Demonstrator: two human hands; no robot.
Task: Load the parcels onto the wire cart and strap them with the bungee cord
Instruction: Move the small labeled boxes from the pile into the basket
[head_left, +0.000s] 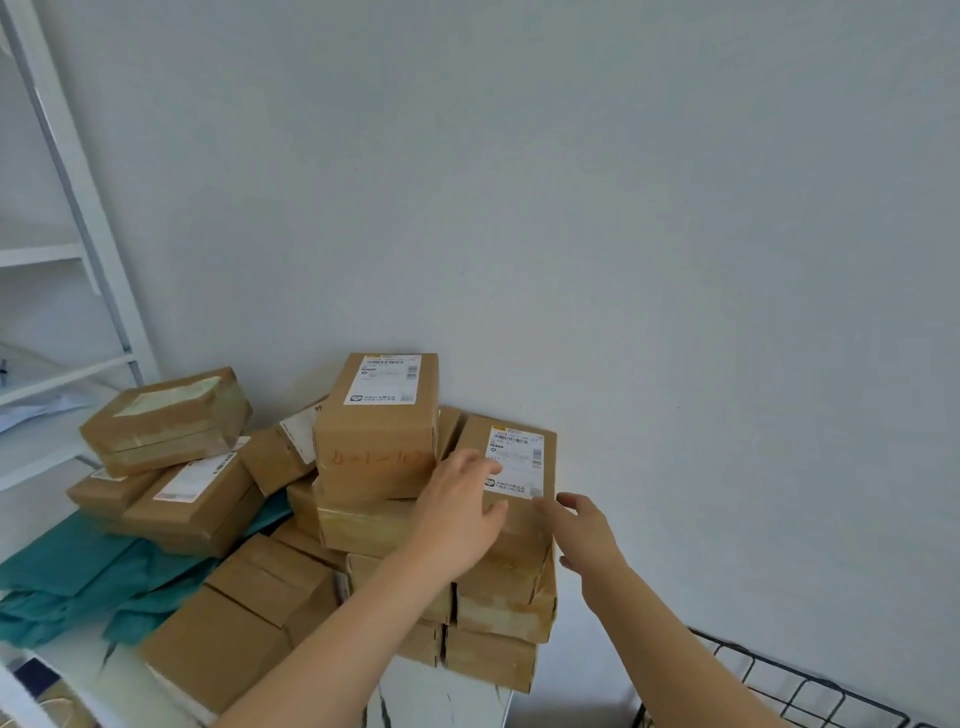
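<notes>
Several brown cardboard parcels are piled on a white surface against the wall. On the right stack's top lies a labelled parcel (524, 457). My left hand (462, 512) lies on its left side with fingers spread over the label's edge. My right hand (584, 530) hovers at the parcel's near right corner, fingers open, seemingly just off the cardboard. A taller labelled parcel (379, 426) stands just left of it. A corner of the black wire cart (789, 686) shows at the bottom right. No bungee cord is in view.
More parcels (166, 415) lie stacked to the left over teal plastic mailers (78, 571). A white metal shelf unit (78, 249) stands at the far left. The plain white wall (623, 208) fills the background.
</notes>
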